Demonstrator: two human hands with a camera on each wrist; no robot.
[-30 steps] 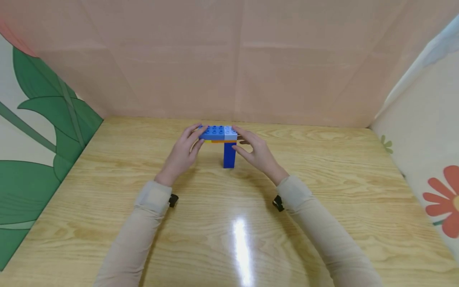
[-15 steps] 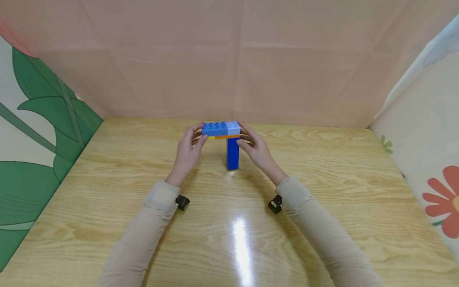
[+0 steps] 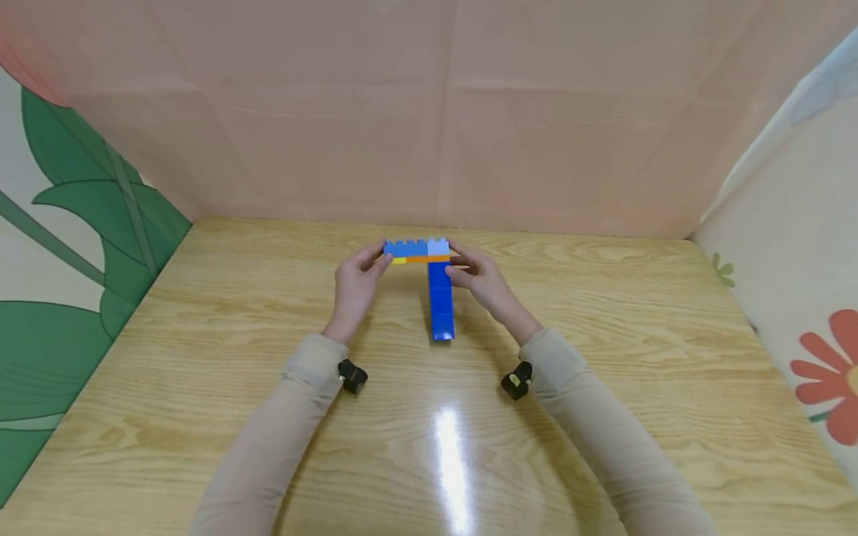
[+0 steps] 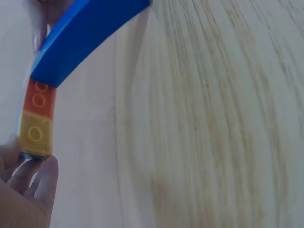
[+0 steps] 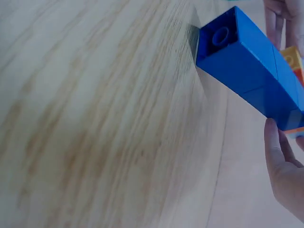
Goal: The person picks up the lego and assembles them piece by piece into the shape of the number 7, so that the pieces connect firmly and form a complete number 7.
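A toy brick assembly is held in the middle of the table. Its top bar has a blue brick [image 3: 405, 248] and a light blue brick [image 3: 438, 247] above a thin yellow brick [image 3: 398, 260] and an orange brick [image 3: 422, 259]. From the right end hangs a column of dark blue bricks [image 3: 441, 301], tilted with its foot towards me; the right wrist view shows its hollow underside. Whether the foot touches the table, I cannot tell. My left hand [image 3: 353, 290] pinches the bar's left end. With thumb and fingers, my right hand [image 3: 492, 286] grips the right end.
The wood-grain table [image 3: 167, 357] spreads around the hands, with a bright reflection in front. A pinkish cloth wall [image 3: 442, 112] rises behind it, and patterned panels flank both sides. A small black wrist camera [image 3: 353, 377] sits below each hand.
The assembly has shifted slightly right and tipped, its column foot swinging towards me. My left fingers have gone from lying over the bar's top to pinching its end; the right hand has moved little.
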